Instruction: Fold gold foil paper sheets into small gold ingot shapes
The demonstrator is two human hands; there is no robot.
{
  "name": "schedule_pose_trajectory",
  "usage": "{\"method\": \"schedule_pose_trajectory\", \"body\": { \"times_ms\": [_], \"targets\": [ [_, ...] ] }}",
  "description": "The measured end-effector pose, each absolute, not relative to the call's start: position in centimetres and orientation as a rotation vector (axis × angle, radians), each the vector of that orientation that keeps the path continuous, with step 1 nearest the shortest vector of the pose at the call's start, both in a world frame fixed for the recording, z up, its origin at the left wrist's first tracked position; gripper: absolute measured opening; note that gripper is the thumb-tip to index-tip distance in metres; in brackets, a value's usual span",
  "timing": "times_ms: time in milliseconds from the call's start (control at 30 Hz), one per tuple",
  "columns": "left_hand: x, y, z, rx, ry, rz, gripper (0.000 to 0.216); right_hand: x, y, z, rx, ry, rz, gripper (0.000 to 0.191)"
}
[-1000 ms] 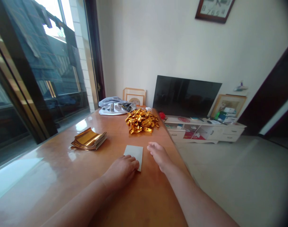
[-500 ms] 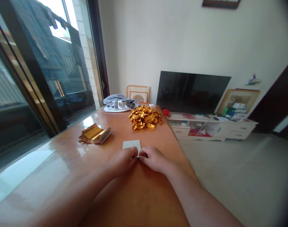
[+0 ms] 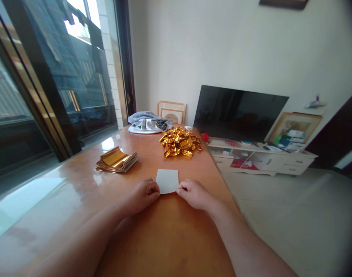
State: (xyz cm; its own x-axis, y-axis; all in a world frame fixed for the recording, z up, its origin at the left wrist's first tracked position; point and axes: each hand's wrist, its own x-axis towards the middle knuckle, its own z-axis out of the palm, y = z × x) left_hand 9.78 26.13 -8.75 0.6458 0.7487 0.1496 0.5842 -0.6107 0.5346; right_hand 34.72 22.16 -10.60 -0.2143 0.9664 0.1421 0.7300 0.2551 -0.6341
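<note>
The left hand (image 3: 144,195) has its fingers curled, thumb and forefinger pinching the near left corner of a pale sheet (image 3: 168,181); the right hand (image 3: 193,194) pinches the near right corner. The sheet lies between the hands on the glossy wooden table (image 3: 167,234), its near edge bowed slightly, its long axis running away from the person. Beyond the left hand and to its left sits a stack of gold foil sheets (image 3: 115,159), curling at the edges. Straight ahead of the hands, past the sheet's far edge and a strip of bare tabletop, a heap of folded gold foil pieces (image 3: 180,142) takes up the table's far end; bundled cloth (image 3: 147,125) lies just left of the heap. Farther off, beyond the right hand and to its right, a white cabinet (image 3: 270,162) has a red item (image 3: 243,164) in its open lower compartment, with a television (image 3: 239,113) above.
</note>
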Motion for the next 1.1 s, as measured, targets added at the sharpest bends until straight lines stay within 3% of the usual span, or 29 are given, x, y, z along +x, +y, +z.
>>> {"method": "schedule_pose_trajectory", "body": {
  "times_ms": [300, 1100],
  "targets": [
    [9.8, 26.9, -9.4, 2.486, 1.123, 0.517, 0.030, 34.9, 22.3, -11.7, -1.682, -1.878, 0.656, 0.025],
    [10.2, 27.2, -9.4, 2.419, 1.324, 0.419, 0.033, 34.9, 22.3, -12.0, -1.774, -1.839, 0.624, 0.027]
  ]
}}
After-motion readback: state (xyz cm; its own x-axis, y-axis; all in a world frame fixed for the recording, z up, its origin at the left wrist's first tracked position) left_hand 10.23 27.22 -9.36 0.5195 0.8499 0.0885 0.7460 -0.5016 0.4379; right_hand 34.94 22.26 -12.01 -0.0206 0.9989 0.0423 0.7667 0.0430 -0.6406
